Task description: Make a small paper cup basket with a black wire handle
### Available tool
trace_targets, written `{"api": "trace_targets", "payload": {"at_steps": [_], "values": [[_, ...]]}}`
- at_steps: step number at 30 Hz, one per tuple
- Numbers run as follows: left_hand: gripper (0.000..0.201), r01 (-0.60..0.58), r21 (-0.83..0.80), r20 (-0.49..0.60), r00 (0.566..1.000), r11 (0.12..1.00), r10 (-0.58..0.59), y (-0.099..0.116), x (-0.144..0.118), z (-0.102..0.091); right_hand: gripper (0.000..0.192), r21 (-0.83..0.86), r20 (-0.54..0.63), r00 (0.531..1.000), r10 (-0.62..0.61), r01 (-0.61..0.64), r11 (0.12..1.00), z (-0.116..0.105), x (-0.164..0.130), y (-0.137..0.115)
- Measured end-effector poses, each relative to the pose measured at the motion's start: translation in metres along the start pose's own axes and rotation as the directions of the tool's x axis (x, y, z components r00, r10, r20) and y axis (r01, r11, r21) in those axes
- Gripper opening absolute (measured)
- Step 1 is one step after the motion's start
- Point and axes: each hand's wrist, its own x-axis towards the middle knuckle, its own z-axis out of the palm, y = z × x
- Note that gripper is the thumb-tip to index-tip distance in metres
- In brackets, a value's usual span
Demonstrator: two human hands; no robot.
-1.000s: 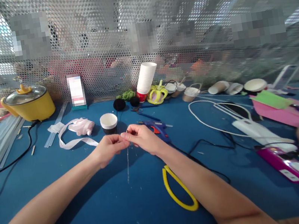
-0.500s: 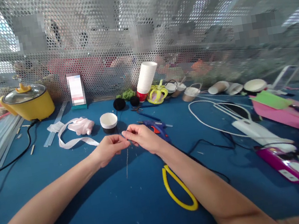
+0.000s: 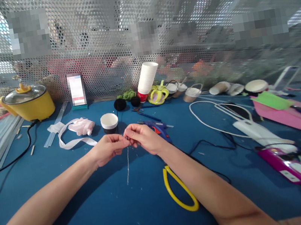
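Left hand [image 3: 107, 148] and right hand [image 3: 143, 138] meet above the blue table [image 3: 102, 203], fingertips pinching the top of a thin wire [image 3: 127, 165] that hangs between them. In my judgement the grip is slight; any slackening could drop the wire among the clutter.

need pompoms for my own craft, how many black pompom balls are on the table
2. Both sit at the back of the blue table: the larger black pompom left of the smaller one, near the stack of white cups. Clutter there may hide others.
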Motion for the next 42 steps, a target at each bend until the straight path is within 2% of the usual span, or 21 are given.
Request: {"api": "trace_targets", "payload": {"at_steps": [3, 8, 15, 19, 22, 30, 33, 37, 39, 42], "values": [[0.028, 0.019, -0.042, 0.04, 0.999, 0.999, -0.018, 0.001, 0.0, -0.002, 0.033, 0.011, -0.021, 1.0, -0.017, 0.017, 1.0, 0.001, -0.001, -0.002], [0.026, 0.032, 0.007, 0.053, 0.998, 0.999, -0.032, 0.005, 0.0, -0.007, 0.033, -0.002, -0.048, 0.998, -0.039, 0.039, 0.999, 0.0, -0.002, -0.003], [0.018, -0.076, 0.276, 0.009, 0.997, 0.958, 0.076, 0.015, -0.005, -0.004, 0.034, -0.049, -0.047, 0.998, -0.053, 0.05, 0.998, -0.002, -0.001, -0.001], [0.016, -0.117, 0.43, -0.04, 0.988, 0.895, 0.148, 0.015, -0.006, -0.002, 0.035, -0.143, -0.069, 0.995, -0.072, 0.062, 0.988, -0.002, -0.001, -0.001], [0.014, -0.134, 0.479, -0.046, 0.983, 0.867, 0.177, 0.013, -0.007, -0.002, 0.035, -0.219, -0.084, 0.994, -0.076, 0.056, 0.974, -0.001, -0.002, -0.004], [0.017, -0.104, 0.485, -0.072, 0.985, 0.869, 0.158, 0.011, -0.006, -0.002, 0.035, -0.288, -0.125, 0.987, -0.097, 0.057, 0.956, 0.0, -0.004, -0.008], [0.018, -0.106, 0.442, -0.073, 0.985, 0.891, 0.154, 0.01, -0.006, -0.003, 0.036, -0.155, -0.095, 0.994, -0.047, 0.031, 0.987, 0.0, -0.004, -0.007], [0.021, -0.072, 0.278, -0.05, 0.995, 0.958, 0.09, 0.013, -0.006, -0.004, 0.035, 0.121, 0.044, 0.998, 0.038, -0.043, 0.992, -0.001, -0.003, -0.008], [0.022, -0.038, 0.221, -0.039, 0.998, 0.975, 0.047, 0.014, -0.006, -0.003, 0.033, 0.121, 0.062, 0.998, 0.033, -0.04, 0.992, -0.001, -0.003, -0.008], [0.022, -0.031, 0.236, -0.051, 0.998, 0.971, 0.044, 0.014, -0.006, -0.002, 0.032, 0.026, 0.015, 1.0, -0.006, 0.006, 1.0, 0.0, -0.003, -0.005]]}}
